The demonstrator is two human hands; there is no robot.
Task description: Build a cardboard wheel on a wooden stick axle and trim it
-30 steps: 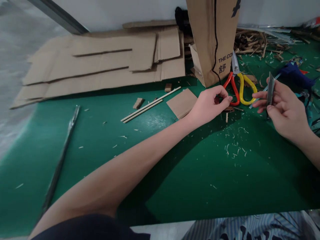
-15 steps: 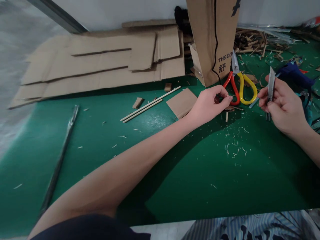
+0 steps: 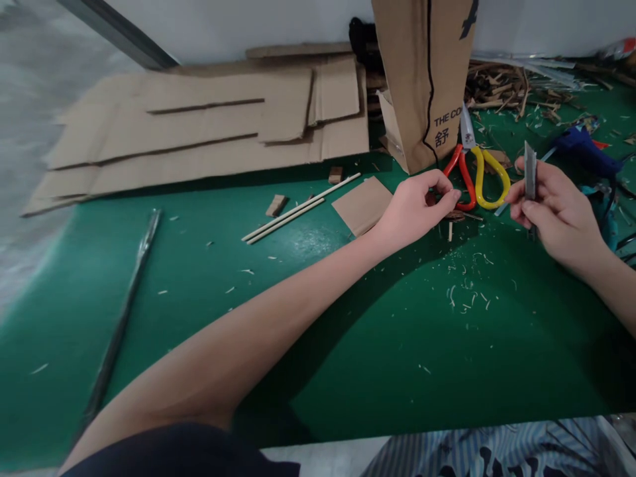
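Note:
My left hand is closed in a pinch over the middle right of the green table. Anything between its thumb and forefinger is too small or hidden to make out. Just past those fingertips lies a small brown bundle, with a short pale stick below it. On the right, my right hand grips a grey utility knife, held upright. Scissors with one red and one yellow handle lie between the hands. A square of cardboard is partly behind my left wrist.
Two thin sticks and small wooden blocks lie left of the cardboard square. Flat cardboard sheets fill the back left. A tall paper bag stands behind the scissors. A blue glue gun rests at right, near dry twigs.
My right hand, with the utility knife, has shifted slightly left, nearer the scissors. My left hand keeps its pinch in nearly the same place.

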